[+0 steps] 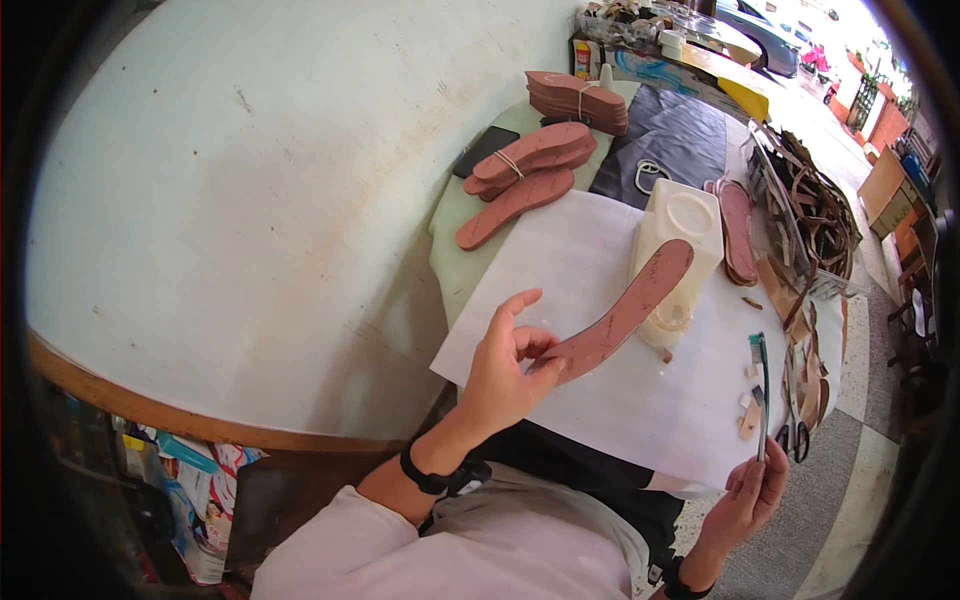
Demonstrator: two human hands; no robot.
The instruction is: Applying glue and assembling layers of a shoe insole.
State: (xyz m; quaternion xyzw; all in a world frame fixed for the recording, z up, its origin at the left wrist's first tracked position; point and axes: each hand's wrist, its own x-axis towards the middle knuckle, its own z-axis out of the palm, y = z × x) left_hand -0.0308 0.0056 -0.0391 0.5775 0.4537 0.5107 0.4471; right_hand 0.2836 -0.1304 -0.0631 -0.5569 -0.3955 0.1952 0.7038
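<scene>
My left hand [508, 372] pinches the heel end of a reddish-brown shoe insole [625, 318] between thumb and fingers. The insole slants up to the right, its far end in front of a white plastic container [692, 212] lying on a white sheet [560, 270]. At the lower right, my right hand [752, 495] grips the handle of a toothbrush [763, 390], its green bristles pointing up and away. Close beside the brush lie scissors [794, 437] with black handles and small leather scraps [748, 415].
Insoles bundled with bands [535, 155] and another stack [575, 100] sit at the back. A pair of insoles [738, 230] lies right of the container. A clear bin [785, 195] holds brown strips [815, 210]. A white wooden-edged surface [250, 200] spreads leftward.
</scene>
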